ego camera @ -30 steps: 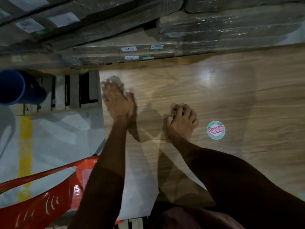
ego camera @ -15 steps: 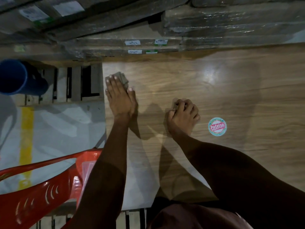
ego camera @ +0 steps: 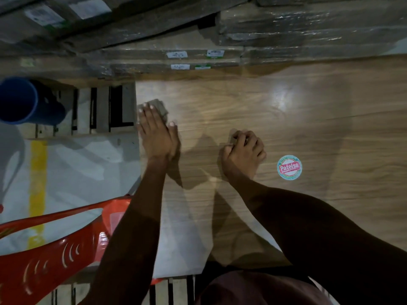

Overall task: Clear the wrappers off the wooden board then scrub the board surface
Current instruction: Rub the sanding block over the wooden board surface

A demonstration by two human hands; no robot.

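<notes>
A dim storeroom: shrink-wrapped flat packs (ego camera: 308, 36) stacked at the far side, a red plastic chair (ego camera: 50, 243) and a blue barrel (ego camera: 24, 100) to my left, and a yellow floor line (ego camera: 37, 183) beyond the board's edge. The wooden board (ego camera: 319, 119) lies flat like a desk top, its long axis and grain running left to right across my view. My left hand (ego camera: 155, 130) rests flat, its fingers (ego camera: 146, 115) extended and pressing a small grey scrub pad (ego camera: 159, 106) onto the board at its near-left corner, just beside the left edge; the pad pokes out past the fingertips, pointing away from me. My right hand (ego camera: 243, 150) is curled shut, knuckles on the board, around something pale I can only partly see, possibly a wrapper scrap; I cannot tell. No loose wrappers show; a round sticker (ego camera: 289, 167) sits just right of that fist. I judge scrubbing is under way. The untouched surface stretches rightward and away from the pad, so strokes should follow the grain, with the left hand doing the work.
</notes>
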